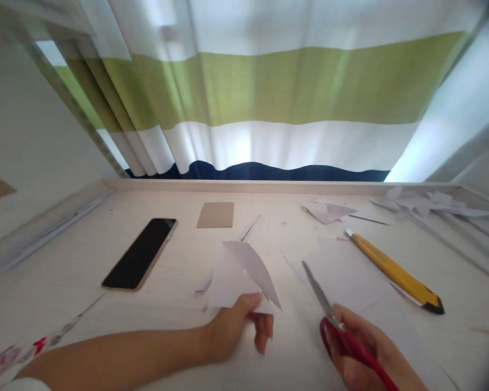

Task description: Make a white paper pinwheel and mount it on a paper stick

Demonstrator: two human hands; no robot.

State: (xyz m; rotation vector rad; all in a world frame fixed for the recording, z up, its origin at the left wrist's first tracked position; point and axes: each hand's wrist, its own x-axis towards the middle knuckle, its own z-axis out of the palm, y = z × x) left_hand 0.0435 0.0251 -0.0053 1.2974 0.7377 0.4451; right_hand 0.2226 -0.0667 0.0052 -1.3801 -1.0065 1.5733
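Right now a white paper piece (226, 279) is held just above or against the near middle of the pale surface (183, 247); which of the two is hard to tell. The left hand (232, 331) has its grip closed on the paper's near edge, thumb on top and fingers curled below, and a curved flap stands up along the paper's right side. To the right, the right hand (364, 345) has its grip wrapped around the red handles of a pair of scissors (323, 300), whose blades point forward and slightly left, apart from the held piece. Whether the blades are fully together is unclear. Beneath and beyond the scissors lies a white sheet (350, 274), with a yellow utility knife (391, 269) slanting along its right side. Past the held piece rests a narrow paper strip (251, 228), then a brown square card (215, 215). A dark-screened phone (140, 255) lies to the left. Farther off on the right are a small pointed paper shape (328, 212) and a heap of paper scraps (427, 202). Behind the surface's raised back edge hangs a white and green curtain (269, 87).
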